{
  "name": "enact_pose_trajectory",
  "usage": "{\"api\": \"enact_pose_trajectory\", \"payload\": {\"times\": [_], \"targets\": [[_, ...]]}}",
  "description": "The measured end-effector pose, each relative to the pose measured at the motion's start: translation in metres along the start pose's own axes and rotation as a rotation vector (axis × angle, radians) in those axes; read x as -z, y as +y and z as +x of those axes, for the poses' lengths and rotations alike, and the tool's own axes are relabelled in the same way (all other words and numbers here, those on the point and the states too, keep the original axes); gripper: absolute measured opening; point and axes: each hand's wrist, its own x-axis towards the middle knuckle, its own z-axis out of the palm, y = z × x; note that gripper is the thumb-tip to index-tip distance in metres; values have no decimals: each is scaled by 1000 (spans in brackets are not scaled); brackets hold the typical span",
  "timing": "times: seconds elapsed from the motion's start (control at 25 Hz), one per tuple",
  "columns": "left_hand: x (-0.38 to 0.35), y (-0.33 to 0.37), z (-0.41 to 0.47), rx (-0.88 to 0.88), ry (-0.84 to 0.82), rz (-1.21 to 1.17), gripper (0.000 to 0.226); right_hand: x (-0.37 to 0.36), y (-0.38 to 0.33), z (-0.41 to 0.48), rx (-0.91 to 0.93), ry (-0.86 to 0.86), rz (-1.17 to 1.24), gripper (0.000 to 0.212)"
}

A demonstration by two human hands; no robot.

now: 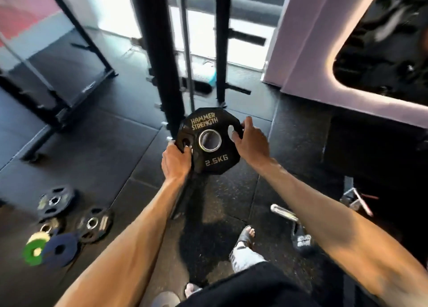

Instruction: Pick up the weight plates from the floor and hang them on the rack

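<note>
**Black plate held up in front of the rack**

The black twelve-sided rubber weight plate (pixel 209 141), marked "HAMMER STRENGTH" and "2.5KG", is in the air, just in front of the black steel rack upright (pixel 157 51). Both hands hold it by its edges. The left hand (pixel 177 159) grips the lower left edge, its fingers (pixel 185 148) clamped through a grip hole of the plate. The right hand (pixel 251 142) holds the right edge, fingers closed around the rim beside another hole. The silver metal ring of the centre hole faces the camera. To the left of the upright and nearer the person, several more plates (pixel 67 223) lie on the dark rubber floor (pixel 111 149): black ones, a green one and a dark blue one, touching or overlapping each other.
</note>
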Motion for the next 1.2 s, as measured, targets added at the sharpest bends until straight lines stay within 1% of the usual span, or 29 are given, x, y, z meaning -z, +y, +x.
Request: {"api": "enact_pose_trajectory", "payload": {"times": [0.12, 0.28, 0.36, 0.44, 0.52, 0.64, 0.8, 0.88, 0.96, 1.08, 1.2], "targets": [[-70, 80, 13, -111, -65, -24, 32, 45, 68, 47, -142, 88, 34, 32], [-143, 179, 36, -207, -100, -41, 37, 92, 136, 111, -279, 196, 121, 25], [-168, 220, 49, -238, -122, -39, 35, 109, 158, 141, -319, 242, 178, 23], [-190, 257, 66, -266, -130, -42, 34, 123, 175, 170, -321, 298, 225, 24], [-211, 291, 88, -290, -114, -49, 33, 131, 186, 204, -313, 345, 281, 27], [-239, 333, 125, -331, -70, -53, 31, 134, 198, 259, -332, 400, 348, 24], [-273, 389, 190, -392, -43, -97, 27, 134, 207, 347, -338, 509, 322, 23], [-286, 417, 221, -434, -25, -131, 25, 138, 208, 391, -359, 534, 321, 24], [-295, 443, 243, -492, 25, -185, 27, 145, 207, 428, -368, 571, 372, 27], [-306, 485, 273, -579, 122, -268, 37, 162, 204, 482, -340, 653, 440, 28], [-314, 528, 298, -626, 228, -342, 38, 176, 203, 539, -310, 747, 477, 27]]}}
